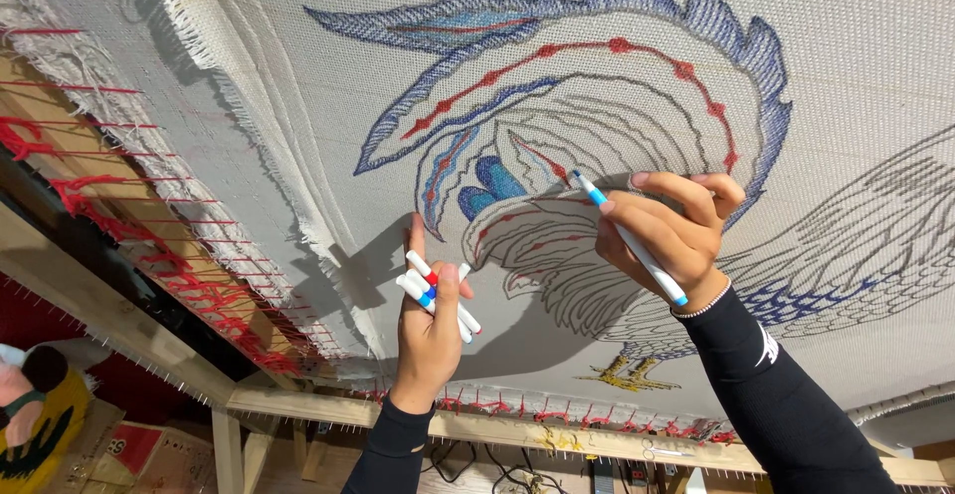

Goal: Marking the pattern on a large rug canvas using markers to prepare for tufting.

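Right hand (pixel 668 227) closed around a blue-tipped white marker (pixel 633 241), tip touching the rooster outline (pixel 557 146) on the stretched canvas (pixel 856 46), left hand (pixel 430 323) clamped on a bundle of spare markers (pixel 435 292), fingertips against the canvas, wooden frame (pixel 517 432) below.

A white woven cloth (pixel 856 46) is stretched on a wooden frame (pixel 109 315) and fixed with red thread (pixel 189 285) along its left and lower edges. A bird drawing (pixel 597 126) in blue, red and grey lines covers the cloth. The right hand (pixel 668 230) holds a blue-tipped marker (pixel 631 239) with its tip on the drawing. The left hand (pixel 430 327) grips a bundle of markers (pixel 434 293) near the cloth's lower edge.
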